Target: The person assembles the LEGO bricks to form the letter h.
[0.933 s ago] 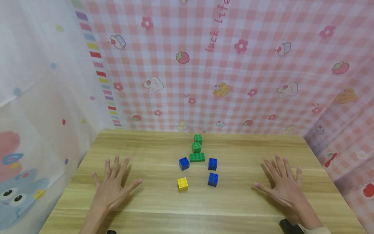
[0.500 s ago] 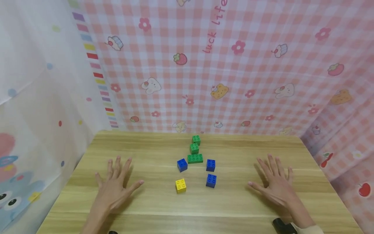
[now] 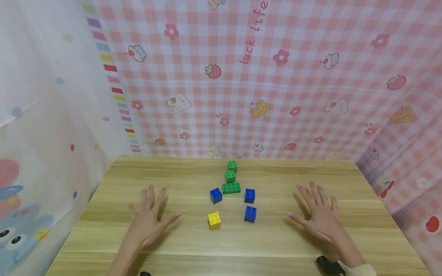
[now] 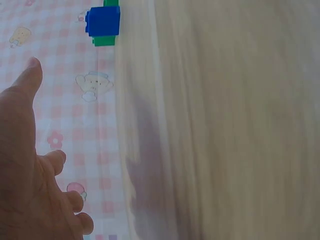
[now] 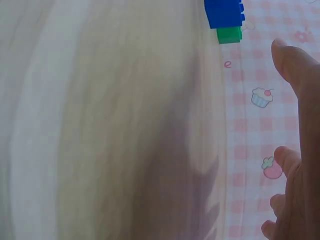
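Note:
My left hand [image 3: 146,222] hovers over the left part of the table with its fingers spread, holding nothing. On the other side, my right hand [image 3: 321,218] is spread in the same way, also holding nothing. Between them lie toy building bricks. A yellow brick [image 3: 214,220] is nearest the front. One blue brick [image 3: 216,196] sits behind it, and two more, a rear blue brick [image 3: 250,196] and a front blue brick [image 3: 250,214], stand to the right. A long green brick [image 3: 231,188] lies behind, with two small green bricks, a nearer [image 3: 230,176] and a farther [image 3: 232,166].
The wooden table [image 3: 179,245] ends at a pink checked cloth [image 3: 241,88] hanging behind it. A white dotted cloth [image 3: 45,96] hangs at the left, and the checked cloth continues down the right side. A black wrist device [image 3: 328,265] shows by the right sleeve.
Both hands have moved inward toward the bricks, the left hand to the right and the right hand to the left. The bricks have stayed in place; the head view has shifted slightly.

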`<state>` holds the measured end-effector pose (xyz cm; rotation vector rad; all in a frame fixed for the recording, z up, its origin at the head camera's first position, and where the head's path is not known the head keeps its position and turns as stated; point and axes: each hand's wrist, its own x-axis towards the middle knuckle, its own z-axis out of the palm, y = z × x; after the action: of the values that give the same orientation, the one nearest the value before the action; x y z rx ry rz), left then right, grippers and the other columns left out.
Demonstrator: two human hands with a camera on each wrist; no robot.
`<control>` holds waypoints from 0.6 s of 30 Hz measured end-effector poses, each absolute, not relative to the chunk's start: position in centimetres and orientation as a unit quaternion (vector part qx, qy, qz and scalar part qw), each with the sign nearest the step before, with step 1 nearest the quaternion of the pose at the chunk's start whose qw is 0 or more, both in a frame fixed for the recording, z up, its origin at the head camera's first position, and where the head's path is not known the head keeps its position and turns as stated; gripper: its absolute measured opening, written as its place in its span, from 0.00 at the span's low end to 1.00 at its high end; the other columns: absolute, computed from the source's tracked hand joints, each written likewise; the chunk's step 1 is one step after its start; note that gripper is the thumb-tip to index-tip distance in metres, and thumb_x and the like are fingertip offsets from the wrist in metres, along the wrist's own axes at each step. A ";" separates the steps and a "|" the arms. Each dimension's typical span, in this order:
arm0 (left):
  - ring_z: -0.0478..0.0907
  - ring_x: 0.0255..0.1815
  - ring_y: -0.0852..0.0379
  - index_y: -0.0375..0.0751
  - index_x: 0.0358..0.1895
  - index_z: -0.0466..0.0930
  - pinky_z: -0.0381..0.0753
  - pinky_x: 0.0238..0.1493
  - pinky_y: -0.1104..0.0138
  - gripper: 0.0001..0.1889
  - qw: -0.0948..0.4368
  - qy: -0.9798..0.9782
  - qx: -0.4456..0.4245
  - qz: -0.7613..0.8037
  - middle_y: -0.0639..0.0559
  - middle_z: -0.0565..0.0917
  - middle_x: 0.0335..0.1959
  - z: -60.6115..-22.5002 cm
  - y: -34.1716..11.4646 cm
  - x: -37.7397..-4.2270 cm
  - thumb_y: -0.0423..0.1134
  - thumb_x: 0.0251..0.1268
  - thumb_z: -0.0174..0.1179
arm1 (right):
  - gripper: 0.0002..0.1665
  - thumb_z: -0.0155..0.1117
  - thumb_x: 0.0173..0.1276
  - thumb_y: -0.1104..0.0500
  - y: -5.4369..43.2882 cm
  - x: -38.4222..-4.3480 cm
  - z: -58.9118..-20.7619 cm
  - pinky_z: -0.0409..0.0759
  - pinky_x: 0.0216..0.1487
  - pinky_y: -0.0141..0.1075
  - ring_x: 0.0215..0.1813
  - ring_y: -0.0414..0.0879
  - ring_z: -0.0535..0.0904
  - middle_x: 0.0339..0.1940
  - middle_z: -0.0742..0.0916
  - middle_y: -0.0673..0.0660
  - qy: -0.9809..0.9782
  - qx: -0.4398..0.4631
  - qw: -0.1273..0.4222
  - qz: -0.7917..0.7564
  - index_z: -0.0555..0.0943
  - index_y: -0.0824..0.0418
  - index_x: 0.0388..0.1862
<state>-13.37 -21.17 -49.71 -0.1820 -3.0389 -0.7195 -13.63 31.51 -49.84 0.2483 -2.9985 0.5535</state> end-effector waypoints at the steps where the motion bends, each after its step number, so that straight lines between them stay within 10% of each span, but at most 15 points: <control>1: 0.31 0.84 0.28 0.65 0.84 0.37 0.28 0.70 0.19 0.49 0.006 -0.971 -0.058 -0.233 0.36 0.31 0.84 -49.8 -21.0 -13.4 0.74 0.68 0.52 | 0.58 0.61 0.68 0.28 31.3 -13.7 -49.8 0.29 0.75 0.78 0.85 0.69 0.37 0.87 0.39 0.60 -0.979 0.082 0.040 0.182 0.44 0.42 0.86; 18: 0.34 0.85 0.32 0.65 0.84 0.37 0.36 0.79 0.28 0.48 -0.005 -0.955 -0.073 -0.286 0.34 0.35 0.85 -50.2 -18.3 -13.6 0.70 0.70 0.54 | 0.55 0.63 0.68 0.30 28.0 -14.5 -50.1 0.39 0.77 0.76 0.85 0.67 0.42 0.88 0.45 0.60 -0.971 0.117 0.036 0.207 0.49 0.41 0.86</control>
<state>-13.56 -18.29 -50.25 -0.2290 -3.0117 -0.9024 -14.48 27.99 -50.09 0.3607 -2.9815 0.6371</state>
